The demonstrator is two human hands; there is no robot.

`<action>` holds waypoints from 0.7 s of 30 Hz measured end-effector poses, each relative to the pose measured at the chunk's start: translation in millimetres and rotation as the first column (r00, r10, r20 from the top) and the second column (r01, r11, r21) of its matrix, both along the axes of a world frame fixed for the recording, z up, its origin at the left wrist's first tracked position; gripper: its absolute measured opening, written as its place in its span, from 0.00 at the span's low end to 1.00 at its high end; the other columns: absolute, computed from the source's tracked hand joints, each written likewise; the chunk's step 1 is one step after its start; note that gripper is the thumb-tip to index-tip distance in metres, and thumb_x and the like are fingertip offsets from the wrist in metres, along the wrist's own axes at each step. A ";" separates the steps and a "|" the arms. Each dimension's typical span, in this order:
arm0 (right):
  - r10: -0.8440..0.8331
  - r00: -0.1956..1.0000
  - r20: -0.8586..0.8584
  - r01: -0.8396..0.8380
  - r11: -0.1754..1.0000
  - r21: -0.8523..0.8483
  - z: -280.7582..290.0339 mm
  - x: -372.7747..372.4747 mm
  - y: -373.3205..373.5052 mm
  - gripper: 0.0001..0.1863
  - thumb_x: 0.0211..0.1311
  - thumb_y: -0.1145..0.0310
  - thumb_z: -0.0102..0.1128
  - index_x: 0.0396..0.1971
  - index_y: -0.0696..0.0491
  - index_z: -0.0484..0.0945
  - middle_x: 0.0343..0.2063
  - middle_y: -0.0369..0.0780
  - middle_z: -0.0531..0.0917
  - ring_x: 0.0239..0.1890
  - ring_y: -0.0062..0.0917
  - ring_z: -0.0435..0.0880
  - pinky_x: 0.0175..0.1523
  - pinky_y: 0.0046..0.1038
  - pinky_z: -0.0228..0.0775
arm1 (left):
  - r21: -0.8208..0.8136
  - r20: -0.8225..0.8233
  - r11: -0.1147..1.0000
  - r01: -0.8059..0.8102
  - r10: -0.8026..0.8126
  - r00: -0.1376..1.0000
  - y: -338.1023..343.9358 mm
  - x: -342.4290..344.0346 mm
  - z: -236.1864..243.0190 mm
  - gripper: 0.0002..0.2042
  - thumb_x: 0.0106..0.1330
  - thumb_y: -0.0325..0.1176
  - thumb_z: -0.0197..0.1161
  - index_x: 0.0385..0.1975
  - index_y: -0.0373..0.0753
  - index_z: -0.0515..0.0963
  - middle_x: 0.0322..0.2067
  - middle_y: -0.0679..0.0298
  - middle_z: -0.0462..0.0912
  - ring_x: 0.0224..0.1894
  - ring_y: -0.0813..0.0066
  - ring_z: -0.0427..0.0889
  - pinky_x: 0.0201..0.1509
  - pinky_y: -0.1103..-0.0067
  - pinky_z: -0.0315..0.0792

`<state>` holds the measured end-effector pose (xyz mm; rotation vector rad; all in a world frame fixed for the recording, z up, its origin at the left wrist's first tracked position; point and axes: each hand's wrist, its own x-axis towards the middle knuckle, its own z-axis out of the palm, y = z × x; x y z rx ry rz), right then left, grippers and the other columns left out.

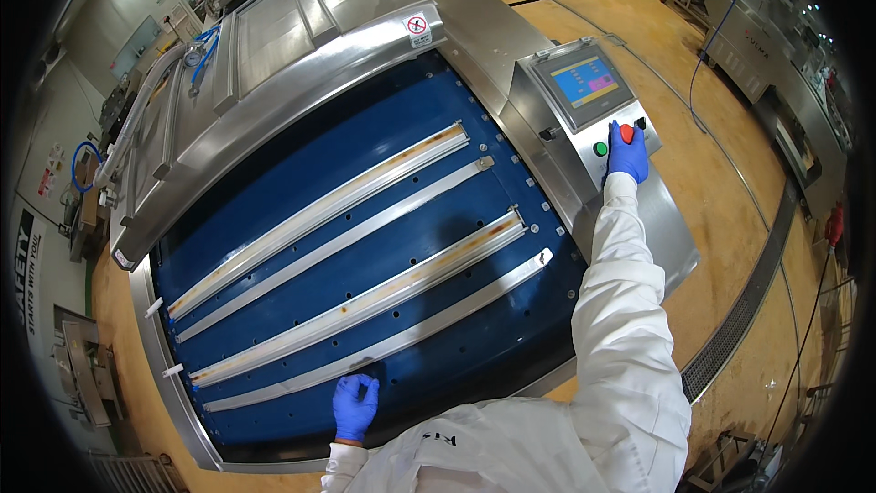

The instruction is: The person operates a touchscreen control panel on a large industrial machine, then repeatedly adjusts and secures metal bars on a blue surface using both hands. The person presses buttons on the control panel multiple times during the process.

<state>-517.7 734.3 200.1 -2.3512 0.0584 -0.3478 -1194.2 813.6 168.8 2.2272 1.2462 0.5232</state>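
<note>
Straddles red push button (626,133) on control panel (582,134) with right hand (628,159), thumb and finger spread — cannot tell whether pinching. Holds left hand (355,408) near lowest flat metal strip (411,332) — fingers curled.

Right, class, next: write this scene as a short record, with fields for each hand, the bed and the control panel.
Left hand: blue-gloved, fingers curled, at the bed's near side; contact unclear
Right hand: blue-gloved, fingers at the red button
Blue bed: four long metal bars across it
Control panel: lit screen, green button
</note>
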 end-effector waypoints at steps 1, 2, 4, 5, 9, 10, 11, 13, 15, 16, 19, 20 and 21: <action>0.001 1.000 0.016 -0.002 0.999 0.032 0.3 -1.7 -1.0 0.33 0.57 0.37 0.59 0.55 0.45 0.74 0.44 0.45 0.85 0.45 0.45 0.84 0.49 0.41 0.73 | 0.000 0.000 1.000 0.004 -0.004 1.000 -0.9 0.9 -1.2 0.07 0.57 0.31 0.71 0.27 0.42 0.78 0.29 0.61 0.82 0.34 0.60 0.80 0.42 0.70 0.74; 0.015 0.998 0.064 -0.027 0.982 0.187 -3.1 -1.7 -4.0 0.31 0.58 0.40 0.60 0.54 0.46 0.75 0.42 0.45 0.84 0.43 0.44 0.84 0.48 0.40 0.73 | -0.002 -0.002 1.000 0.015 -0.015 1.000 -0.9 2.0 -2.2 0.07 0.57 0.31 0.71 0.27 0.42 0.78 0.29 0.61 0.82 0.34 0.61 0.80 0.42 0.70 0.74; 0.010 0.985 0.169 -0.090 0.877 0.472 -10.8 -2.0 -11.6 0.26 0.60 0.47 0.63 0.53 0.46 0.76 0.39 0.45 0.84 0.39 0.42 0.84 0.46 0.38 0.74 | -0.014 -0.007 0.999 0.030 -0.030 1.000 -1.1 5.8 -4.2 0.07 0.57 0.30 0.71 0.27 0.42 0.78 0.29 0.62 0.82 0.34 0.61 0.80 0.42 0.70 0.74; 0.031 0.971 0.235 -0.167 0.793 0.585 -12.6 -11.4 -8.6 0.19 0.60 0.55 0.65 0.48 0.48 0.79 0.34 0.44 0.82 0.35 0.39 0.82 0.44 0.36 0.74 | -0.022 -0.019 0.999 0.034 -0.034 0.999 0.0 7.0 -3.7 0.07 0.57 0.30 0.71 0.27 0.42 0.78 0.29 0.62 0.82 0.34 0.62 0.80 0.42 0.71 0.74; 0.489 0.773 0.405 -0.473 0.869 -0.146 -0.6 -67.7 -12.7 0.16 0.58 0.55 0.66 0.40 0.50 0.83 0.35 0.42 0.81 0.40 0.37 0.81 0.44 0.38 0.73 | 0.007 -0.009 0.998 0.067 -0.067 0.998 -0.7 0.2 -10.7 0.07 0.57 0.30 0.71 0.27 0.42 0.78 0.29 0.62 0.82 0.34 0.63 0.79 0.41 0.71 0.74; 0.470 0.803 0.367 -0.477 0.875 -0.079 2.5 -70.3 -15.2 0.16 0.58 0.54 0.65 0.39 0.49 0.83 0.35 0.41 0.81 0.40 0.37 0.80 0.44 0.38 0.73 | 0.003 -0.011 0.997 0.080 -0.080 0.997 0.1 1.5 -10.3 0.07 0.57 0.30 0.71 0.27 0.42 0.78 0.29 0.62 0.82 0.34 0.63 0.79 0.41 0.71 0.74; 0.457 0.787 0.415 -0.463 0.881 -0.091 4.9 -67.9 -15.4 0.15 0.58 0.54 0.65 0.38 0.49 0.84 0.35 0.41 0.80 0.40 0.37 0.79 0.44 0.38 0.73 | 0.003 -0.012 0.996 0.087 -0.087 0.996 0.9 3.6 -9.7 0.07 0.57 0.29 0.71 0.27 0.42 0.77 0.29 0.62 0.82 0.34 0.63 0.79 0.41 0.71 0.74; 0.489 0.766 0.418 -0.420 0.872 -0.250 8.8 -66.8 -21.4 0.15 0.59 0.54 0.65 0.36 0.50 0.84 0.36 0.40 0.79 0.41 0.38 0.78 0.45 0.39 0.72 | 0.008 0.003 0.995 0.103 -0.103 0.995 2.1 7.4 -10.2 0.07 0.57 0.29 0.71 0.27 0.42 0.77 0.29 0.62 0.81 0.34 0.63 0.79 0.41 0.71 0.73; 0.526 0.752 0.397 -0.427 0.848 -0.313 8.3 -68.8 -22.3 0.15 0.59 0.54 0.64 0.36 0.51 0.83 0.37 0.41 0.78 0.43 0.39 0.77 0.46 0.39 0.72 | 0.014 0.032 0.993 0.116 -0.116 0.993 1.4 7.9 -13.8 0.07 0.57 0.29 0.71 0.27 0.41 0.77 0.29 0.62 0.81 0.34 0.62 0.79 0.40 0.70 0.73; 0.546 0.744 0.385 -0.433 0.833 -0.344 8.2 -69.3 -23.3 0.15 0.60 0.54 0.63 0.36 0.51 0.83 0.38 0.42 0.78 0.44 0.39 0.77 0.46 0.39 0.72 | 0.029 0.029 0.991 0.129 -0.130 0.991 1.3 7.7 -14.6 0.07 0.57 0.29 0.71 0.27 0.41 0.77 0.29 0.62 0.81 0.33 0.62 0.79 0.40 0.70 0.73; 0.623 0.670 0.403 -0.460 0.775 -0.434 16.6 -72.9 -25.5 0.16 0.61 0.55 0.62 0.37 0.52 0.81 0.40 0.45 0.77 0.47 0.40 0.76 0.49 0.40 0.71 | 0.029 0.012 0.991 0.132 -0.133 0.991 -9.5 5.6 -15.5 0.07 0.58 0.29 0.71 0.27 0.41 0.77 0.29 0.61 0.81 0.33 0.62 0.78 0.39 0.70 0.72; 0.619 0.680 0.393 -0.469 0.779 -0.417 16.3 -68.3 -26.6 0.16 0.61 0.55 0.62 0.39 0.53 0.81 0.41 0.45 0.77 0.48 0.41 0.75 0.51 0.40 0.70 | 0.012 0.002 0.991 0.134 -0.134 0.991 -12.5 7.2 -13.5 0.07 0.58 0.29 0.70 0.27 0.41 0.77 0.29 0.61 0.81 0.32 0.62 0.78 0.38 0.70 0.72; 0.617 0.689 0.380 -0.480 0.781 -0.399 12.8 -61.0 -26.6 0.17 0.61 0.56 0.62 0.41 0.53 0.80 0.43 0.46 0.77 0.50 0.42 0.75 0.53 0.41 0.70 | -0.006 -0.009 0.991 0.132 -0.132 0.991 -15.0 8.8 -11.4 0.07 0.58 0.29 0.70 0.27 0.41 0.77 0.29 0.61 0.80 0.32 0.61 0.78 0.38 0.70 0.72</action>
